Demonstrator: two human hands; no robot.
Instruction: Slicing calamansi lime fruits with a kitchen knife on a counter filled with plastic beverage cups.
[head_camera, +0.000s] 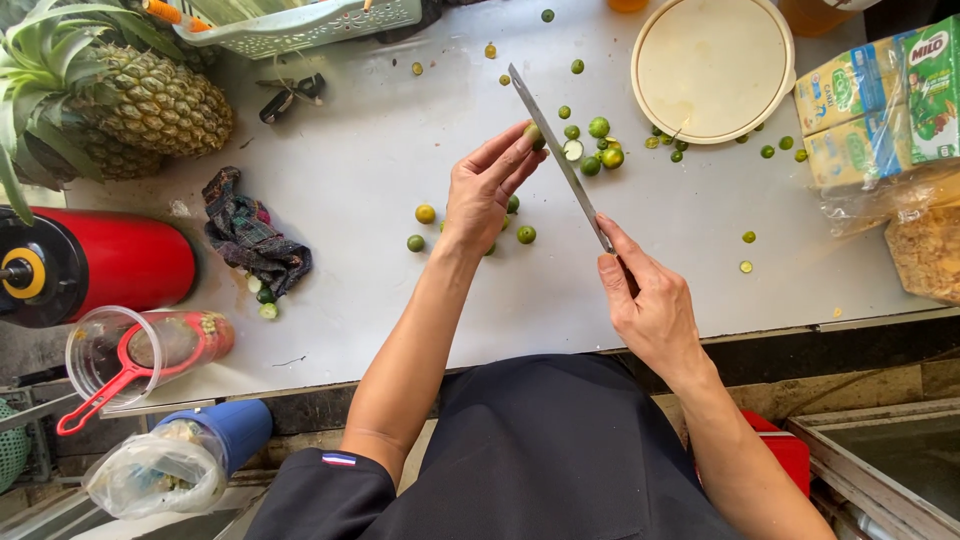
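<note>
Looking down through the head camera, you have both hands raised over the middle of the grey worktop (380, 180). Your left hand (487, 190) is closed in a pinch, fingertips pressed around a small green lime (534, 135) held just above the surface. Your right hand (648, 300) is wrapped shut around the handle of a long knife (557, 150), whose blade slants up toward the far edge and meets the pinched lime.

That lime looks light, round and firm, with a smooth skin that is probably slick once juice is about, so it seems best held as you hold it now, by its sides, fingertips kept back from the steel. The knife is stiff and sharp; take it only by the handle.

More small limes (598, 128) lie scattered beyond your left hand, some already halved, and a few sit near your wrist. A round pale cutting board (712, 68) rests at the far edge toward the right corner, with drink cartons (880, 100) at the right edge. Pineapples (150, 100) fill the far left corner, a crumpled dark cloth (250, 235) lies left of centre, and a red cylinder (110, 262) lies along the left edge.
</note>
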